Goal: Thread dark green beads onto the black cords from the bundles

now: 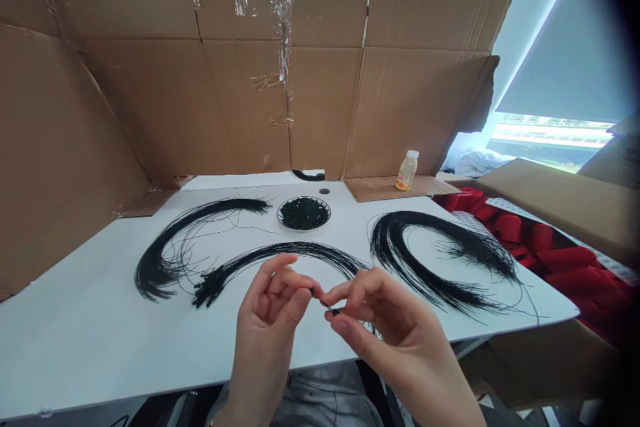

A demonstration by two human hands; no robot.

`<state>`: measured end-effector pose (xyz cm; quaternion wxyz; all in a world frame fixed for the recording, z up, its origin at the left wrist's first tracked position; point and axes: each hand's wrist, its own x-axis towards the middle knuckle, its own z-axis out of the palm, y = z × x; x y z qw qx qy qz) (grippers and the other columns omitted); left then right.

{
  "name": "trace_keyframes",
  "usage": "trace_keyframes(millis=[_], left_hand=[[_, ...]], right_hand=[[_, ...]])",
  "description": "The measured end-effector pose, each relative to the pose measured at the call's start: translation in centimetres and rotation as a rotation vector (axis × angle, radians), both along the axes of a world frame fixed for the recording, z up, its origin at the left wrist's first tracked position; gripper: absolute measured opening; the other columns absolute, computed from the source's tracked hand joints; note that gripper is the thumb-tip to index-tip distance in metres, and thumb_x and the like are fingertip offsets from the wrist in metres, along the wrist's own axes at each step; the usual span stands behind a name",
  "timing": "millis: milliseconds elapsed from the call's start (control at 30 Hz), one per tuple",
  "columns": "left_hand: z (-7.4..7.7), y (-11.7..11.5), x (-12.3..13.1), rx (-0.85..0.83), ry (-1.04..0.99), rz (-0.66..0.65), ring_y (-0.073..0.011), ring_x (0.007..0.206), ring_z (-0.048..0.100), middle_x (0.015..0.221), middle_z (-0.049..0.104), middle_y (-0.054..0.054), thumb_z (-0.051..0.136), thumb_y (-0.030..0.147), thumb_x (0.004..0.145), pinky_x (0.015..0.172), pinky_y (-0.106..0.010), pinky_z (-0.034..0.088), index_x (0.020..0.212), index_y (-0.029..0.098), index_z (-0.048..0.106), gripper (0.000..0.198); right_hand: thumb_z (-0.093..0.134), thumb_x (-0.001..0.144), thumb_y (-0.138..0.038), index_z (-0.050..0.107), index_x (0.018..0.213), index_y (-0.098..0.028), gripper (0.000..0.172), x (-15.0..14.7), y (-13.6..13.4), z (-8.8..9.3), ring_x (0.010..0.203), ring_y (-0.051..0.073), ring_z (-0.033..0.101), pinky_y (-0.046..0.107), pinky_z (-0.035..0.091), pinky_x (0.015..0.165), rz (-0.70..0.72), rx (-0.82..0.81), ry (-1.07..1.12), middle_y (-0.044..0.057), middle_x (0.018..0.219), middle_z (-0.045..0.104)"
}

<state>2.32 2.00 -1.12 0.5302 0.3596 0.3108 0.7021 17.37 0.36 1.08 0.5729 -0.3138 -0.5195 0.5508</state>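
Observation:
Above the front of the white table (125,340), my left hand (265,327) and my right hand (400,333) are close together, both in a pinch. A thin black cord (325,305) spans the short gap between them. Its dark end shows at my left thumb and fingertip. Between my right thumb and fingers is a small black piece (335,311) on the cord; its exact shape is too small to make out. Just behind my hands lies a curved bundle of black cords (280,251), with thicker black ends at its left.
More black cords lie in a curved bundle at left (155,257) and a looped bundle at right (395,240). A round dish (304,229) holds many small black pieces. Cardboard walls (225,100) enclose the back and left. A bottle (407,171) stands back right; red items (570,260) fill a box.

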Motion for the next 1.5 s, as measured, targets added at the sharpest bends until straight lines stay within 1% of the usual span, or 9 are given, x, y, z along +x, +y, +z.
trace_keyframes(millis=[67,133,300,433,567,700,1100,1367,1500], left_hand=[[0.4,-0.2,0.1,-0.014,-0.014,0.03,-0.0122,0.074,0.07,0.072,0.07,0.005,0.093,0.029,0.073,0.075,-0.021,0.058,0.103,0.027,0.077,0.034],[0.5,-0.2,0.1,-0.008,-0.03,0.011,-0.0116,0.071,0.067,0.07,0.067,0.005,0.094,0.029,0.071,0.073,-0.021,0.057,0.103,0.026,0.077,0.037],[-0.4,0.3,-0.2,-0.007,-0.102,-0.161,-0.0106,0.07,0.063,0.07,0.062,0.004,0.097,0.03,0.067,0.068,-0.019,0.055,0.103,0.024,0.079,0.041],[0.0,0.3,0.2,-0.073,-0.196,-0.223,-0.0088,0.067,0.059,0.07,0.057,0.004,0.099,0.033,0.063,0.063,-0.017,0.052,0.098,0.021,0.08,0.041],[0.5,0.0,0.5,-0.112,-0.224,-0.233,-0.0082,0.066,0.057,0.071,0.055,0.004,0.099,0.034,0.062,0.065,-0.018,0.053,0.095,0.02,0.08,0.041],[0.3,0.0,0.4,-0.09,-0.222,-0.264,-0.0085,0.067,0.058,0.073,0.056,0.004,0.098,0.033,0.066,0.068,-0.018,0.055,0.096,0.021,0.079,0.038],[0.5,-0.3,0.3,-0.103,-0.232,-0.266,-0.0073,0.068,0.06,0.073,0.06,0.004,0.098,0.03,0.066,0.065,-0.014,0.051,0.094,0.02,0.076,0.037],[0.9,-0.5,0.6,-0.12,-0.22,-0.22,-0.0072,0.066,0.059,0.071,0.06,0.004,0.1,0.03,0.062,0.062,-0.014,0.05,0.091,0.019,0.075,0.039],[1.0,-0.5,0.6,-0.122,-0.212,-0.216,-0.0071,0.064,0.057,0.069,0.058,0.005,0.1,0.031,0.061,0.058,-0.013,0.048,0.089,0.02,0.074,0.04]], right_hand=[[0.082,0.086,-0.027,0.067,0.078,-0.024,0.017,0.0,0.0,0.0,0.099,0.019,0.069,0.027,0.06,0.086,-0.004,-0.006,0.002,0.001,0.087,0.07],[0.083,0.085,-0.027,0.066,0.078,-0.024,0.018,0.0,-0.1,0.1,0.098,0.019,0.07,0.028,0.06,0.086,-0.003,-0.01,0.001,0.001,0.088,0.071],[0.084,0.085,-0.027,0.066,0.078,-0.023,0.019,0.0,-0.3,0.3,0.093,0.019,0.071,0.03,0.061,0.085,0.007,-0.006,0.015,0.002,0.087,0.072],[0.085,0.083,-0.03,0.066,0.077,-0.023,0.022,0.0,-0.4,0.4,0.095,0.019,0.071,0.028,0.06,0.086,0.012,-0.017,0.007,0.001,0.087,0.071],[0.084,0.084,-0.029,0.065,0.076,-0.023,0.021,-0.1,-0.3,0.5,0.094,0.02,0.07,0.03,0.06,0.085,-0.005,0.007,-0.023,0.002,0.086,0.071],[0.083,0.083,-0.029,0.066,0.077,-0.023,0.02,-0.1,-0.3,0.5,0.092,0.02,0.07,0.03,0.061,0.084,-0.005,0.016,-0.027,0.002,0.085,0.07],[0.084,0.083,-0.025,0.066,0.077,-0.023,0.019,-0.1,-0.4,0.4,0.092,0.018,0.069,0.028,0.06,0.085,0.021,0.007,0.002,0.001,0.086,0.07],[0.084,0.082,-0.025,0.067,0.077,-0.023,0.018,-0.2,-0.5,0.7,0.09,0.017,0.069,0.025,0.06,0.084,0.025,0.011,-0.011,0.001,0.085,0.071],[0.087,0.08,-0.027,0.067,0.076,-0.022,0.021,-0.2,-0.6,0.8,0.089,0.017,0.069,0.025,0.059,0.082,0.032,0.021,-0.025,0.002,0.085,0.071]])
